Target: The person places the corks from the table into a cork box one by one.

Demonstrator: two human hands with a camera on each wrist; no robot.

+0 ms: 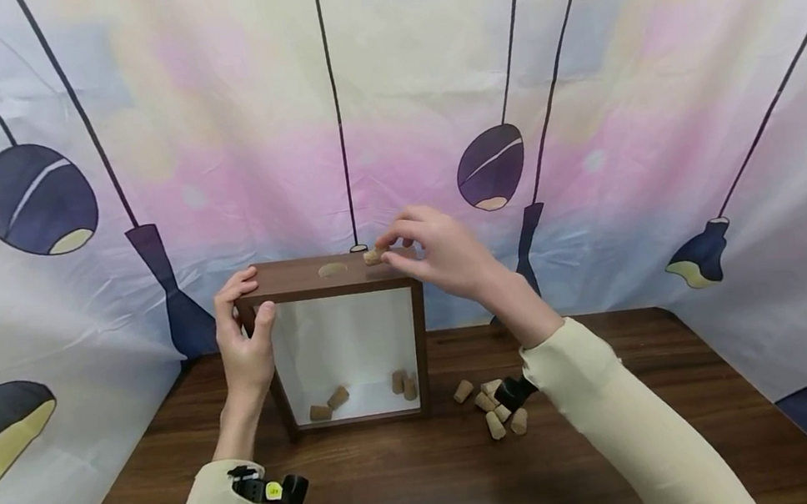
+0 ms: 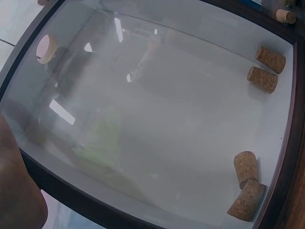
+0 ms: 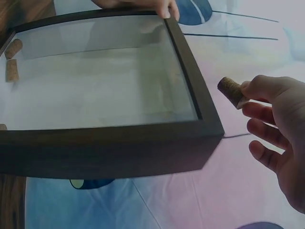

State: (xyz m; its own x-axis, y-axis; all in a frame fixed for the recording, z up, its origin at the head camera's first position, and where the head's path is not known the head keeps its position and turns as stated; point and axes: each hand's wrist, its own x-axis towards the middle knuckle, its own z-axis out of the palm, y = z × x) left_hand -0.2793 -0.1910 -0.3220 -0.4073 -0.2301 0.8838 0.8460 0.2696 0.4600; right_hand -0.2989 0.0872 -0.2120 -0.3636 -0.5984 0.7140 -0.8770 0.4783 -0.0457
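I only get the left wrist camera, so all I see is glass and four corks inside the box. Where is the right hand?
Observer: The right hand is over the top of the box, pinching a cork between thumb and fingertips.
Operator: How does that cork sit relative to the hole?
Observer: It is just to the right of the hole in the top, not in it.
Operator: Are there any corks outside the box?
Observer: Yes, a small pile of loose corks lies on the table to the right of the box.
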